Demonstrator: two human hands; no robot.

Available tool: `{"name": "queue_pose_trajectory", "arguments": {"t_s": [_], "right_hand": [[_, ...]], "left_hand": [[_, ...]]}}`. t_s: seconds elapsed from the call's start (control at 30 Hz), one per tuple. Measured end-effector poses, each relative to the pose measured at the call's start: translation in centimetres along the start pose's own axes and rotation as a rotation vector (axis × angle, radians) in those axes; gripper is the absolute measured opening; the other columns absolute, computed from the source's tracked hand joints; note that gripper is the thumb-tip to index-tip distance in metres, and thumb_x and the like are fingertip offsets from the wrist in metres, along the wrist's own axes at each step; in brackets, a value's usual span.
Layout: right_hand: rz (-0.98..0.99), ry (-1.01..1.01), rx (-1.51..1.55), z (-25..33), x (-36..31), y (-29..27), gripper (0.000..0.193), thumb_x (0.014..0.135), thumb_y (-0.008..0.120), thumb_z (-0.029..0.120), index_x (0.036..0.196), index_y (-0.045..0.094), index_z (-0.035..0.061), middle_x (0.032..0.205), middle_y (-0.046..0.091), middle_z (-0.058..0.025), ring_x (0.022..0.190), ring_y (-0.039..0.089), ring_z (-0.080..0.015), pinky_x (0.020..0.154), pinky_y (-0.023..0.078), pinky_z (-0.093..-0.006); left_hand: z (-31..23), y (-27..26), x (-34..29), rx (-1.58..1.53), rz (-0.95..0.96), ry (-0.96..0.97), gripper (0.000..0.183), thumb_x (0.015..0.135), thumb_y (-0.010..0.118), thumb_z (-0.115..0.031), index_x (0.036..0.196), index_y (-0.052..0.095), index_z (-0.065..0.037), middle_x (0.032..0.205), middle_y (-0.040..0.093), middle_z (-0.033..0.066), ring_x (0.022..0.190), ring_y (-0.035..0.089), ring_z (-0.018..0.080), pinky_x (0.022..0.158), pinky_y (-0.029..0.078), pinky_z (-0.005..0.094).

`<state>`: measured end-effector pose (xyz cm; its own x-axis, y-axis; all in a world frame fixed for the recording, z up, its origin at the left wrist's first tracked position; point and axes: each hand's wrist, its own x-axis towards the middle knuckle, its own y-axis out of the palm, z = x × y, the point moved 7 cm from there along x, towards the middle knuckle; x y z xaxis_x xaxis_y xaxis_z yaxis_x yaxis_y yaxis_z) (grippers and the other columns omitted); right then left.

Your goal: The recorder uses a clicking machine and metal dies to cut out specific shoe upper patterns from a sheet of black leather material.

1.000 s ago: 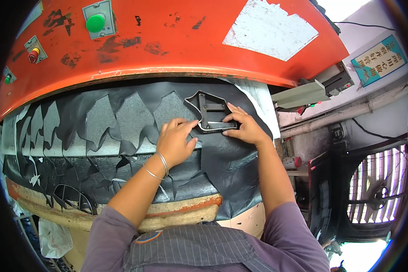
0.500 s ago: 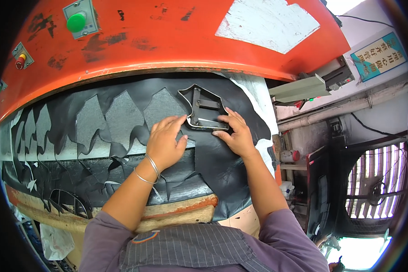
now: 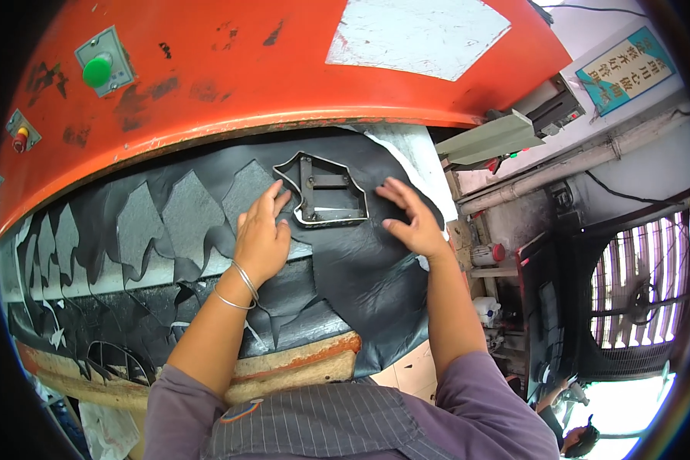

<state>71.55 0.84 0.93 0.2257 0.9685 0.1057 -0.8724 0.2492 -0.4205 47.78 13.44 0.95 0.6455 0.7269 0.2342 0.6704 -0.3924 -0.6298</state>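
A metal cutting die, an outline with crossbars inside, lies on a sheet of black leather. My left hand hovers by the die's left side, fingers stretched and holding nothing. To the right of the die, my right hand is raised with its fingers apart, clear of the metal. Left of the die, a row of cut-out shapes shows a grey surface through the leather.
An orange machine beam spans the far side, carrying a green push button and a red knob. A wooden edge runs along the near side. Another person is at the lower right.
Both hands have come off the cutting die and spread away from it to either side. The die stays on the leather. The whole view has shifted slightly.
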Motion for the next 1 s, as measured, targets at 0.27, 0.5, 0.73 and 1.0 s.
{"name": "queue_pose_trajectory", "arguments": {"t_s": [0.27,0.5,0.73,1.0], "right_hand": [[-0.01,-0.146,-0.504,2.6,1.5,3.6,0.075,0.078,0.072,0.03,0.142,0.039,0.0091,0.138,0.047,-0.0187,0.134,0.04,-0.0296,0.113,0.021,-0.0487],[-0.005,-0.171,-0.443,2.6,1.4,3.2,0.07,0.078,0.073,0.029,0.139,0.042,0.0105,0.136,0.051,-0.0143,0.13,0.044,-0.0274,0.113,0.021,-0.0491],[0.035,-0.166,-0.427,2.7,1.4,3.5,0.069,0.077,0.073,0.03,0.138,0.044,0.0117,0.133,0.053,-0.0146,0.127,0.047,-0.0276,0.113,0.021,-0.0488],[0.008,-0.175,-0.455,3.4,1.2,2.9,0.068,0.075,0.076,0.026,0.134,0.048,0.0094,0.129,0.056,-0.0165,0.124,0.05,-0.0284,0.112,0.021,-0.048]], "left_hand": [[-0.3,0.1,0.4,0.09,-0.001,0.004,0.064,0.082,0.049,-0.003,0.142,0.028,-0.002,0.134,0.056,0.0101,0.126,0.045,0.0274,0.101,0.029,0.0395],[0.1,0.3,0.6,0.084,0.125,-0.024,0.065,0.079,0.054,-0.004,0.14,0.03,0.0,0.138,0.053,0.0116,0.129,0.042,0.0297,0.105,0.025,0.0411],[0.0,-0.2,-0.4,0.106,0.138,-0.001,0.067,0.078,0.055,-0.005,0.139,0.029,0.0,0.139,0.051,0.0118,0.133,0.038,0.0298,0.105,0.025,0.041],[-0.4,0.0,0.2,0.11,0.141,-0.032,0.064,0.079,0.053,-0.008,0.138,0.031,0.002,0.142,0.047,0.0125,0.134,0.037,0.0302,0.106,0.026,0.042]]}}
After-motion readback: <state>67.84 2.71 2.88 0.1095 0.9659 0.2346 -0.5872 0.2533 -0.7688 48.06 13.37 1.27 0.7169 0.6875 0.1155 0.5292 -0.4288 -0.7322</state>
